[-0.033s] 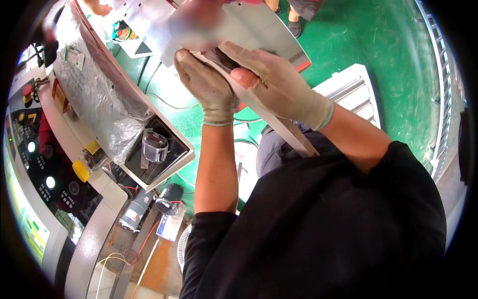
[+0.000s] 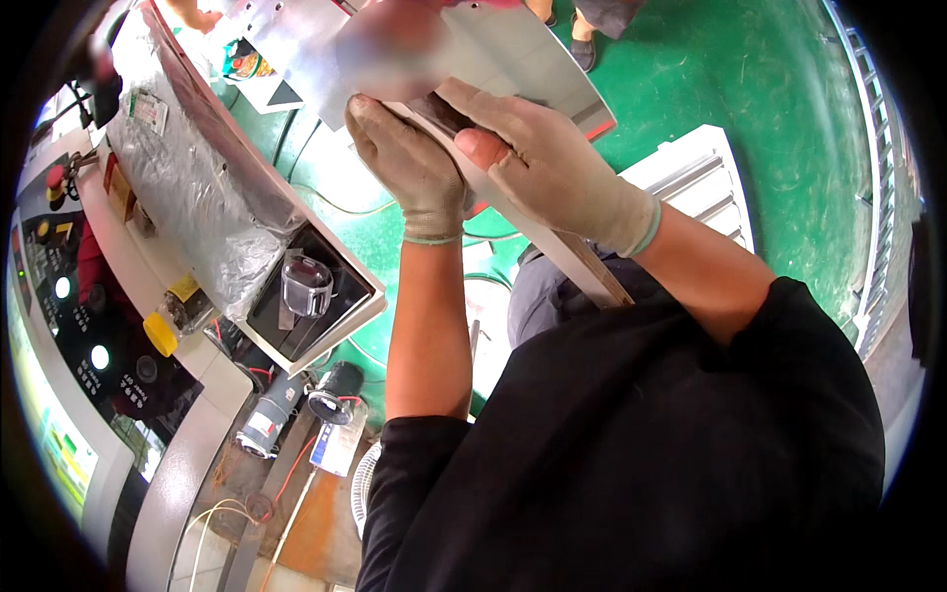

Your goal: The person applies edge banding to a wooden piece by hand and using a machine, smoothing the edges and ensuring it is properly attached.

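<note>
The left hand (image 2: 409, 168) and the right hand (image 2: 562, 168), both in thin, pale knitted gloves, are clamped from opposite sides on a long, straight pale bar (image 2: 557, 245); how far the left fingers curl round it cannot be told. The right thumb, bare and rounded, lies against the bar, which slants from between the palms down toward the dark-clothed lap, its lower end showing a rough brownish side. Just past the fingertips, smooth metal sheets (image 2: 533, 61) shine like mirrors, partly blurred. To the left, crinkled silvery plastic film (image 2: 187, 187) covers a long surface ending in a glossy black panel (image 2: 258, 318) with a pale rim, where a shiny, rounded case (image 2: 308, 286) sits. Beside it lies a clear jar with a yellow lid (image 2: 160, 335), near a curved control panel with round buttons. To the right, a ribbed white panel (image 2: 695, 178) lies over smooth green floor (image 2: 789, 128).
</note>
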A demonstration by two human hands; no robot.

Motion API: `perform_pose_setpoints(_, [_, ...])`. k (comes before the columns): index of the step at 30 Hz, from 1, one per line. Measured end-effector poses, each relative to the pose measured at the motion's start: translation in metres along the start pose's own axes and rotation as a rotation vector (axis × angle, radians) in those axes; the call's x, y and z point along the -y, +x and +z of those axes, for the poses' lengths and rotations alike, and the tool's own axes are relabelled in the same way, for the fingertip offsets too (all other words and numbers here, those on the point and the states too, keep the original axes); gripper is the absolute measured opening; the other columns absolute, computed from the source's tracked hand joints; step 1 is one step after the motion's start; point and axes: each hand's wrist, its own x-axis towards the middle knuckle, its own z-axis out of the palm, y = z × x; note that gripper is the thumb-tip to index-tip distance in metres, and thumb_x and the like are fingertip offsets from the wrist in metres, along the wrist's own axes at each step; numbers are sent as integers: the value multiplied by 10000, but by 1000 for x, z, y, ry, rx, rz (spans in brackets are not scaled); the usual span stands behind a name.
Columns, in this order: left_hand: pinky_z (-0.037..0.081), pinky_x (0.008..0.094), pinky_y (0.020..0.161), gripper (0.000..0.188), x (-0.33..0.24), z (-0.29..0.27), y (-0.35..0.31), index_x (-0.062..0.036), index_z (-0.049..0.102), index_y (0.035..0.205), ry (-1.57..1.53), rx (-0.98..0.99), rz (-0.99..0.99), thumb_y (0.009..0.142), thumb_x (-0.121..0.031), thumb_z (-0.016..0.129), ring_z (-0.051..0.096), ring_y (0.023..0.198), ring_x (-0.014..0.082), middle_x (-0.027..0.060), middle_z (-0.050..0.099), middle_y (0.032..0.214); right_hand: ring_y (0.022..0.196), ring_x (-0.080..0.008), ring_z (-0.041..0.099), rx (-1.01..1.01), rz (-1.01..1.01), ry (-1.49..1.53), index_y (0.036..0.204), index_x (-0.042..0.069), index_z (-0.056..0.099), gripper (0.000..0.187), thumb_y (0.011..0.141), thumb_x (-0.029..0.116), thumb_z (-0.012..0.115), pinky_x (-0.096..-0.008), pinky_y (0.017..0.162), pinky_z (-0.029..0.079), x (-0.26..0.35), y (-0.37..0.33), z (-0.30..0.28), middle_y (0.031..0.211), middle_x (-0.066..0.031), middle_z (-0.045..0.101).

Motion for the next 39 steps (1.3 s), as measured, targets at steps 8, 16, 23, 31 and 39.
perform_pose_setpoints(8, [446, 346, 902, 426, -9, -1, -1, -2, 518, 1065, -255, -41, -243, 1136, -365, 306, 528, 942, 198, 97, 575, 1027, 1130, -421, 627, 332, 66, -186, 1426, 3, 533, 464, 1012, 206, 581, -431, 974, 495, -2, 14, -36, 1254, -249, 655])
perform_pose_setpoints(16, [454, 348, 864, 411, 2, 4, 4, -16, 536, 1002, -280, -124, -172, 1126, -336, 310, 547, 902, 205, 102, 575, 961, 1313, -323, 572, 133, 219, 6, 1498, -14, 451, 588, 954, 133, 621, -366, 1098, 426, -29, -1, -61, 1431, -247, 565])
perform_pose_setpoints(23, [507, 295, 800, 401, -4, -11, -5, -72, 556, 1009, -691, -233, -433, 1139, -374, 327, 586, 868, 154, 50, 590, 919, 1373, -350, 502, 67, 26, -27, 1501, -42, 420, 664, 888, 106, 629, -391, 1157, 350, -49, 11, -35, 1445, -268, 528])
perform_pose_setpoints(31, [493, 352, 907, 325, 92, -71, -60, -138, 509, 1285, -1133, -298, -463, 1092, -382, 415, 544, 1018, 182, 31, 512, 1139, 1135, -165, 600, 211, 113, 98, 1484, 83, 503, 576, 917, 71, 606, -318, 859, 552, -28, 42, 1, 1377, -77, 590])
perform_pose_setpoints(39, [542, 359, 616, 295, 59, -153, -111, -117, 555, 1174, -987, -784, -670, 1053, -370, 461, 615, 735, 212, 72, 607, 927, 1243, -394, 542, 186, -286, -495, 1342, 108, 609, 488, 871, 199, 701, -491, 1074, 430, -13, 25, 25, 1313, -183, 608])
